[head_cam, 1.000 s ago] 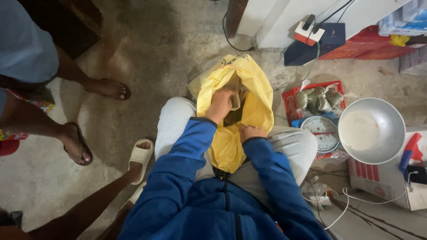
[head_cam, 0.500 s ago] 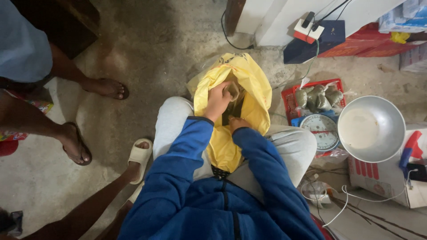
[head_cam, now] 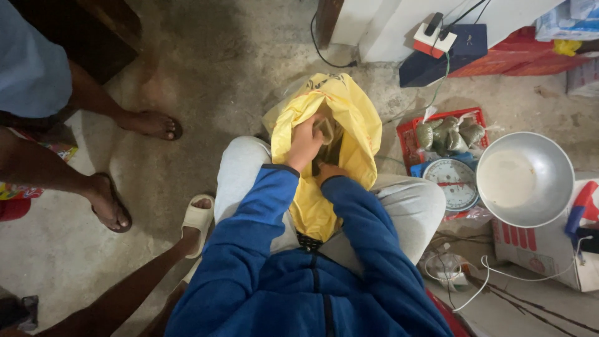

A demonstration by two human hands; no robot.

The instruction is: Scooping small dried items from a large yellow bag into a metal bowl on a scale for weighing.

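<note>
Between the seated person's knees stands a yellow plastic bag (head_cam: pixel 349 118). The right hand (head_cam: pixel 329 171) is sunk inside it, fingers hidden, grip unclear. Above, the left hand (head_cam: pixel 305 143) pinches a small clear packet (head_cam: pixel 324 129) at the bag's mouth.

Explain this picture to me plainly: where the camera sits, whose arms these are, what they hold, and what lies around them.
The camera is worn on a person's head and looks straight down, so the blue sleeves are that person's own arms. Between their knees sits a yellow plastic bag. The left hand grips a small clear packet at the bag's mouth; the right hand reaches inside the bag, its fingers hidden. On the floor to the right are a red basket of filled packets, a dial scale and a metal bowl. The bare legs and sandals at left belong to other people.
</note>
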